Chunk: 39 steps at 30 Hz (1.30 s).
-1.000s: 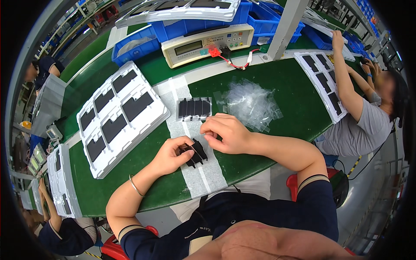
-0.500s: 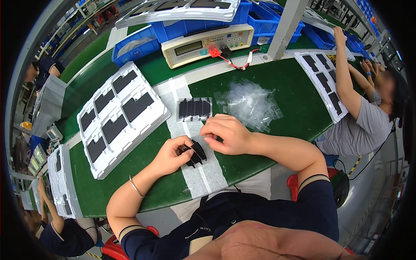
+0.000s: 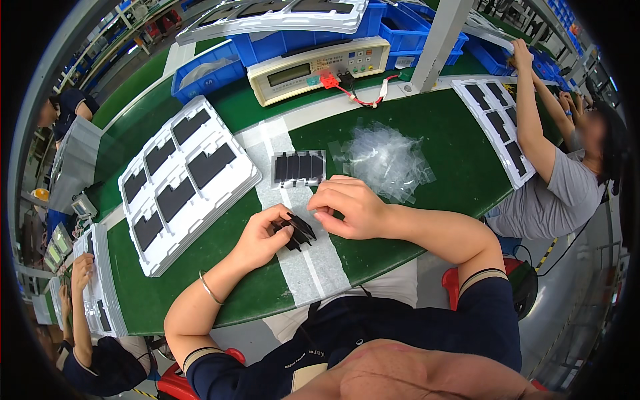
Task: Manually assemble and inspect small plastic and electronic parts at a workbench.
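Observation:
My left hand (image 3: pixel 261 235) grips a small fan of thin black strips (image 3: pixel 298 231) just above the white band on the green bench (image 3: pixel 427 127). My right hand (image 3: pixel 347 205) hovers beside them, fingertips pinched close to the strips' right end; whether it grips one I cannot tell. A row of several black strips (image 3: pixel 299 167) lies on a clear sheet just beyond my hands. A pile of clear plastic sleeves (image 3: pixel 387 160) sits to the right of that row.
A white tray (image 3: pixel 187 180) with flat black panels lies to my left. A beige meter (image 3: pixel 320 67) with red leads stands at the back, before blue bins (image 3: pixel 207 63). A person at the right reaches to another tray (image 3: pixel 497 127). Another person's hand rests at lower left.

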Tool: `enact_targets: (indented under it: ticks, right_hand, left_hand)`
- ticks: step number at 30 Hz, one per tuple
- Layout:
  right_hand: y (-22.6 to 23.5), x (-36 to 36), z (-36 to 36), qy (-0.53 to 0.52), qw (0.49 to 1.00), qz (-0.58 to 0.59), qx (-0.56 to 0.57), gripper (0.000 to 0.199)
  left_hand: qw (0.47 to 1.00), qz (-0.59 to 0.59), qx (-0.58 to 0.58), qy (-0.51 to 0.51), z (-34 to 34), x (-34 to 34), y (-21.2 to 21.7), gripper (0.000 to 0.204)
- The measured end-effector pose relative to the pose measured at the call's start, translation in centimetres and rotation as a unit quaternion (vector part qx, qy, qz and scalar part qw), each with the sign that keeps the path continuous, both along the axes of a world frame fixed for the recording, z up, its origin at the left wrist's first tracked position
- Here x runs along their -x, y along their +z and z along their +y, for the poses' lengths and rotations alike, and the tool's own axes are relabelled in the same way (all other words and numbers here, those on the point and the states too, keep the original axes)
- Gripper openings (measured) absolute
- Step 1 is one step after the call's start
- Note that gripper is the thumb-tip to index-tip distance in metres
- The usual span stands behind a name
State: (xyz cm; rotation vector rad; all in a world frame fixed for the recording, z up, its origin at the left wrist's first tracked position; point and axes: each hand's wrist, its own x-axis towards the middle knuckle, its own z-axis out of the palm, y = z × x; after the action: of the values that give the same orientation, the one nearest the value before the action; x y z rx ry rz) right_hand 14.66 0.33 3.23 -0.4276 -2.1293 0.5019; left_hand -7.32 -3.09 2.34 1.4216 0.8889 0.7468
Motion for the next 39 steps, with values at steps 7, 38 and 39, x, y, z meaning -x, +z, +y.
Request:
enact_targets:
  ticks: [7,38,39]
  right_hand:
    - [0.1,0.1,0.1,0.005,0.999,0.033,-0.021,0.018]
    - [0.4,-7.6,7.2,-0.242,0.925,-0.281,0.087,0.021]
    - [0.3,-7.4,7.2,-0.248,0.928,-0.266,0.081,0.021]
  left_hand:
    - [0.997,-0.068,-0.02,-0.034,0.6,-0.2,0.0,0.014]
    - [0.985,0.142,-0.037,-0.085,0.0,0.6,1.8,0.04]
    - [0.98,0.166,-0.071,-0.088,0.1,0.5,2.0,0.039]
